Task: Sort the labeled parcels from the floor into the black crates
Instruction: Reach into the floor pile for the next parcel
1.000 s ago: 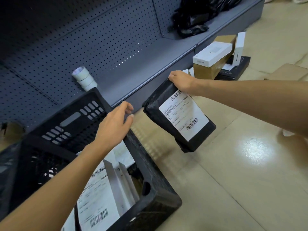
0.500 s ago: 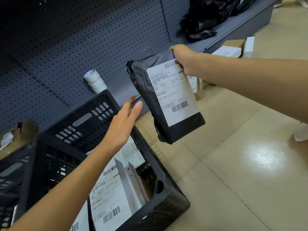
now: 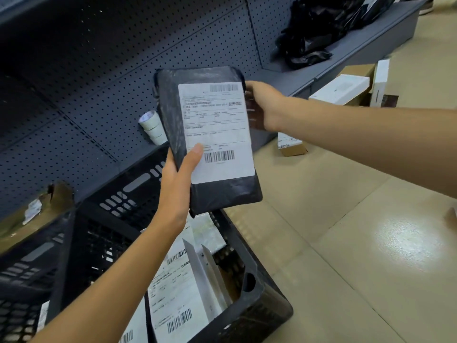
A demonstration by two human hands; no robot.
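The grey pegboard shelving (image 3: 99, 78) and the beige floor (image 3: 346, 243) are seen from a slightly raised angle compared with a second ago, and the black crate (image 3: 249, 305) below is unchanged, with labeled parcels (image 3: 178, 298) standing in it. The black poly-bag parcel (image 3: 210, 189), which was carried at a slant by one hand beside the crate, has been lifted and turned upright above the crate, its white shipping label (image 3: 217, 129) now squared to the camera. The left hand (image 3: 175, 191), empty and reaching a moment ago, is now wrapped round the parcel's lower left edge with the thumb laid on the label, while the right hand (image 3: 262, 105) is kept gripping the upper right edge. The label is probably being read, so the choice of crate seems still undecided.
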